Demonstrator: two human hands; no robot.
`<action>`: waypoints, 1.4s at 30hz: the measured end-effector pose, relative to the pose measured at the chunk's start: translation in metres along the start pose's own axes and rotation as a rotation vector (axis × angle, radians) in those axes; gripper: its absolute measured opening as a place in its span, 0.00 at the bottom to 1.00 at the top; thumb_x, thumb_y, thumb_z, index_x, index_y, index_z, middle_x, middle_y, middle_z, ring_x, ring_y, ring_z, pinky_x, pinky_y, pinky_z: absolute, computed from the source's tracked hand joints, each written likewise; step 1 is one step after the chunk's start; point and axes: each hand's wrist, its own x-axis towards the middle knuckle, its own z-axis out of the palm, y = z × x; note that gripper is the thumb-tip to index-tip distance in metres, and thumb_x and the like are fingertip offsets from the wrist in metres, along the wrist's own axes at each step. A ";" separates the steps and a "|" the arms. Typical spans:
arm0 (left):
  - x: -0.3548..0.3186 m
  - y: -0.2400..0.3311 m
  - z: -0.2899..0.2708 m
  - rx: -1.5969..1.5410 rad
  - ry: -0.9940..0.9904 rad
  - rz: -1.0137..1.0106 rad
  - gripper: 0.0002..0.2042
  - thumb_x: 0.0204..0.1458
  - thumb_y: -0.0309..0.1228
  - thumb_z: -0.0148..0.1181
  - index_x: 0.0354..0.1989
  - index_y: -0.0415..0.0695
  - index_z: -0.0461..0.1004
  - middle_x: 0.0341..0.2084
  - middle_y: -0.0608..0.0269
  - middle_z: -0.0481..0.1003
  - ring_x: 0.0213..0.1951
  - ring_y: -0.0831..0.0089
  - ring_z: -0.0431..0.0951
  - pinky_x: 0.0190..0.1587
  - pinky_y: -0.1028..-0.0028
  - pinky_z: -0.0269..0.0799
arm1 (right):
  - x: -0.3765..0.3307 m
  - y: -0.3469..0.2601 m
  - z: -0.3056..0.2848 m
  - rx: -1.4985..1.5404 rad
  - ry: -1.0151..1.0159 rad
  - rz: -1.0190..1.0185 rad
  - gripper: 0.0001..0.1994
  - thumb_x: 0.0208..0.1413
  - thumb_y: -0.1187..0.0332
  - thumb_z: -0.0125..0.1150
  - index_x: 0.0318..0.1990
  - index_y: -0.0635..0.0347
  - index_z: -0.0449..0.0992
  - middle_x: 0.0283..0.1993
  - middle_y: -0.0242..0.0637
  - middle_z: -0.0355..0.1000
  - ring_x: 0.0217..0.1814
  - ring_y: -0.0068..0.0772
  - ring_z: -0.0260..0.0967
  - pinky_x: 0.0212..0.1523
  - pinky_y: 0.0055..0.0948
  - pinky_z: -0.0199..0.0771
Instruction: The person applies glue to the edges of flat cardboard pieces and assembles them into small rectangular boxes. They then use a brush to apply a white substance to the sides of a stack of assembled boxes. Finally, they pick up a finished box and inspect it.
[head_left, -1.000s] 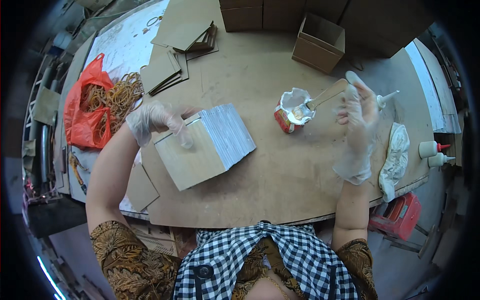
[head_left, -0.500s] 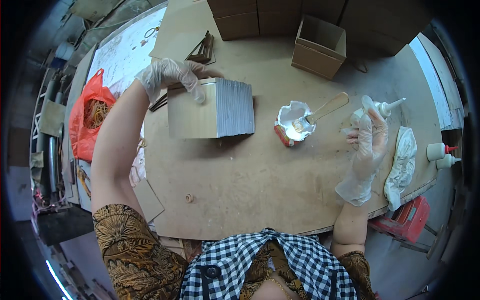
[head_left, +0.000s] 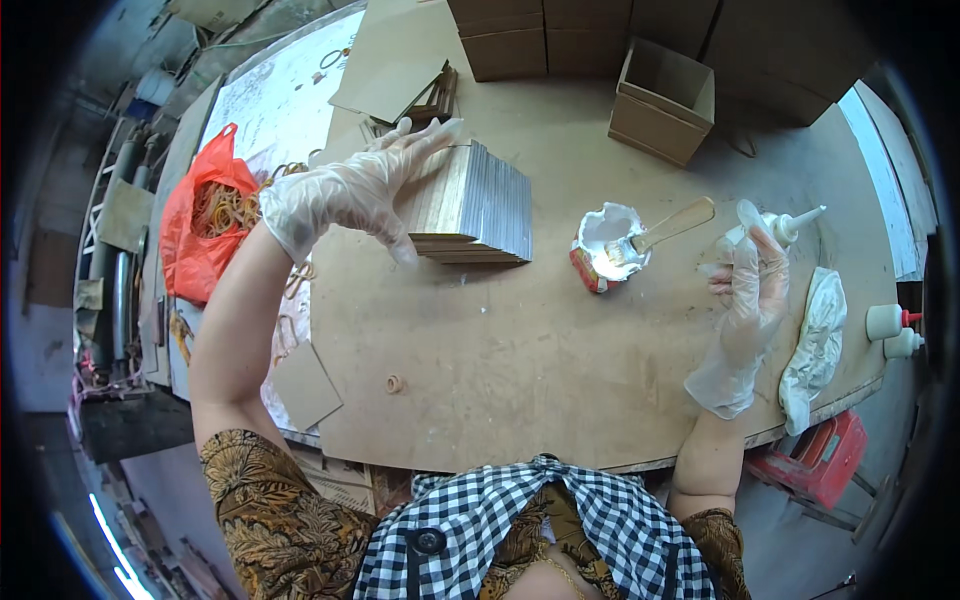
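my right hand (head_left: 745, 300) at 3 o'clock clamped on a white glue bottle (head_left: 775, 228), glue tin (head_left: 603, 247) with brush (head_left: 662, 229) just left, my left hand (head_left: 352, 192) at 10 o'clock, fingers spread, resting on the stack of thin boards (head_left: 472, 205), open cardboard box (head_left: 662, 100) at 1 o'clock

Brown board table (head_left: 520, 400) w/ rounded edge, under both hands. Cardboard boxes (head_left: 600, 40) stacked at far side, one open box (head_left: 665, 100) beyond right hand. Red bag (head_left: 205, 225) left of left hand. Red stool (head_left: 825, 465) below right, on grey floor (head_left: 60, 340).
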 end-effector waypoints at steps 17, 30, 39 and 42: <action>-0.008 0.013 0.003 -0.091 0.130 -0.037 0.66 0.19 0.35 0.81 0.73 0.53 0.43 0.65 0.50 0.59 0.67 0.53 0.58 0.68 0.64 0.57 | 0.006 0.003 -0.004 0.054 -0.035 0.032 0.18 0.63 0.66 0.58 0.56 0.65 0.70 0.41 0.33 0.70 0.33 0.15 0.68 0.28 0.13 0.67; -0.045 0.031 0.007 -0.387 0.237 -0.097 0.63 0.23 0.28 0.80 0.73 0.55 0.43 0.64 0.49 0.58 0.55 0.59 0.69 0.49 0.66 0.74 | 0.009 0.001 -0.013 0.181 0.101 -0.213 0.15 0.64 0.69 0.55 0.54 0.69 0.70 0.34 0.33 0.71 0.29 0.17 0.66 0.26 0.13 0.63; -0.099 0.089 0.093 -0.760 0.514 0.040 0.69 0.20 0.44 0.85 0.74 0.51 0.41 0.69 0.52 0.52 0.68 0.57 0.55 0.68 0.60 0.52 | -0.065 -0.019 0.026 0.308 -0.620 -0.133 0.28 0.59 0.67 0.62 0.64 0.66 0.62 0.54 0.47 0.70 0.46 0.34 0.72 0.46 0.32 0.72; -0.095 0.125 0.121 -0.719 0.637 0.193 0.70 0.22 0.45 0.85 0.73 0.45 0.38 0.70 0.49 0.48 0.70 0.57 0.50 0.70 0.61 0.48 | -0.089 -0.035 0.055 0.160 -0.990 -0.156 0.56 0.43 0.55 0.76 0.72 0.65 0.41 0.72 0.50 0.48 0.72 0.45 0.50 0.70 0.42 0.52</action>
